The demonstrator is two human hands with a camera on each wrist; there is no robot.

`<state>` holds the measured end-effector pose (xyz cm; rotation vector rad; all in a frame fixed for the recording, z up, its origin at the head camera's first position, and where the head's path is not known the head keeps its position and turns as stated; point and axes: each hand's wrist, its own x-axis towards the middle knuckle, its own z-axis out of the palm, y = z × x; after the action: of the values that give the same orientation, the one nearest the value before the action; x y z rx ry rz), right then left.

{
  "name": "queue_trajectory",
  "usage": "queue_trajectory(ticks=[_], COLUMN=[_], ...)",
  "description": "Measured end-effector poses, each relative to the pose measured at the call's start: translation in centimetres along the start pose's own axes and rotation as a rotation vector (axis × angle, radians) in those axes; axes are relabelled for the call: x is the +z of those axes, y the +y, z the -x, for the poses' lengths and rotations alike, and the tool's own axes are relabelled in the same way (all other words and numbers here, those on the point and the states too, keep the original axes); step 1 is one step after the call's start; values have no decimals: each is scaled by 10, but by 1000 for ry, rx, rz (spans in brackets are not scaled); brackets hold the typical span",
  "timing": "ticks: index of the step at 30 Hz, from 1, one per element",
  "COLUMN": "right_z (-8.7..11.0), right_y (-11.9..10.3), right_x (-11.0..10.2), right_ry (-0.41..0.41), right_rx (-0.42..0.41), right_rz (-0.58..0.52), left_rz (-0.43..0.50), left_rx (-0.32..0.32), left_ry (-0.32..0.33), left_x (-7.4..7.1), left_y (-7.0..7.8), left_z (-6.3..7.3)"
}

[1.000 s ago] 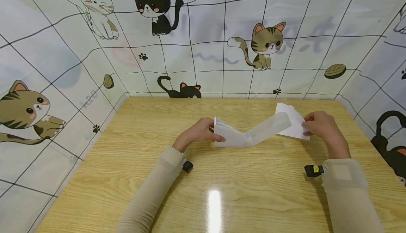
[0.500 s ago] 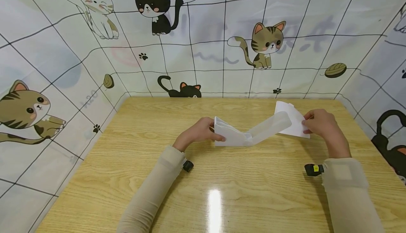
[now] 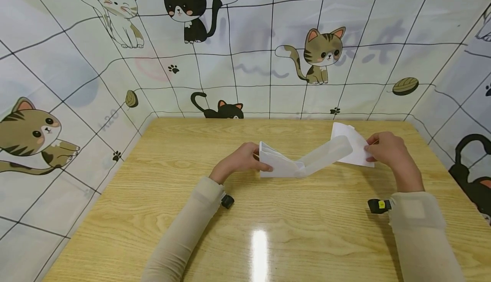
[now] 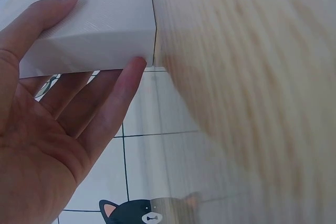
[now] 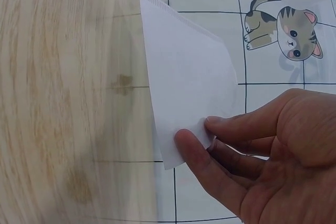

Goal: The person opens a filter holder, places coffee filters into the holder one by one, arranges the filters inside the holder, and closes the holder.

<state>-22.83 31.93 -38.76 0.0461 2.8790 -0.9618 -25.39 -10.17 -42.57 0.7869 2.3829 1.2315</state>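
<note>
In the head view my left hand (image 3: 243, 158) grips the left end of a white box (image 3: 280, 165), thumb on its near face. The left wrist view shows that thumb across the white box (image 4: 113, 22) and the fingers at its end and far side. A translucent flap (image 3: 326, 154) with a rounded tip slants up from the box's right end. My right hand (image 3: 387, 149) pinches the right edge of a white fan-shaped paper coffee filter (image 3: 356, 149), partly hidden behind the flap. Its crimped edge shows on the filter (image 5: 191, 77) in the right wrist view.
The wooden table (image 3: 230, 239) stretches beneath both arms, a bright reflection near its front. White sheeting (image 3: 253, 73) with grid lines and cartoon cats encloses the back and sides. Each sleeve cuff carries a small black device (image 3: 379, 206).
The coffee filter and my right hand have risen very slightly from a second ago. My left hand, the box and the flap stay in place.
</note>
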Motion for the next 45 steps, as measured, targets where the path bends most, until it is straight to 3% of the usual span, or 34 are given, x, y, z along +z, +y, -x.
queue_trajectory(ticks=[45], right_z=[5], right_y=[-12], right_x=[-2], right_ry=[25], right_rx=[-17], right_rz=[55], left_rz=[19], left_rx=[5], left_ry=[-1], left_x=[1], left_y=[0], left_z=[1])
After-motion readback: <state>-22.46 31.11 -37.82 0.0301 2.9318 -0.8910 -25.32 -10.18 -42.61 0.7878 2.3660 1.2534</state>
